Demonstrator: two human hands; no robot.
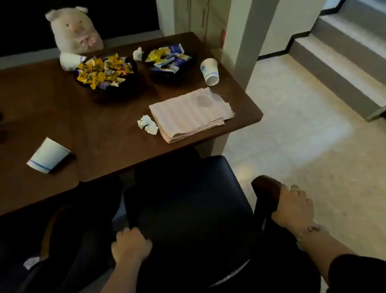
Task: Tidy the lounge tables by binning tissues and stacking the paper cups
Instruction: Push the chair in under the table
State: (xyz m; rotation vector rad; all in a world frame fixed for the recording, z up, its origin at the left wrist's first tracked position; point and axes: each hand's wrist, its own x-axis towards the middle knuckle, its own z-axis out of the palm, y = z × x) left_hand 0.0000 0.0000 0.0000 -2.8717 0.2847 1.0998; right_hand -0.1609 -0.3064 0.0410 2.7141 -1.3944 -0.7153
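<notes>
Left fingers [125, 234] grip the black chair [188, 207], right fingers [296, 194] its armrest [266, 185], before a table [43, 101] bearing 3 cups [48, 156] [210, 71] [69, 60].

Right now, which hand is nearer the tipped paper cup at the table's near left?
Left. The left hand grips the chair seat, below-right of the tipped cup; the right hand holds the armrest, farther right.

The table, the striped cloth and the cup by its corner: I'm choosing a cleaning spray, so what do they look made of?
Table: dark brown wood or veneer, smooth with a dull sheen; grain too dim to confirm. Cloth: woven fabric, matte, pale pink stripes, frayed threads at one edge, a grey stain. Cup: white paper, likely coated, with printed blue band.
</notes>
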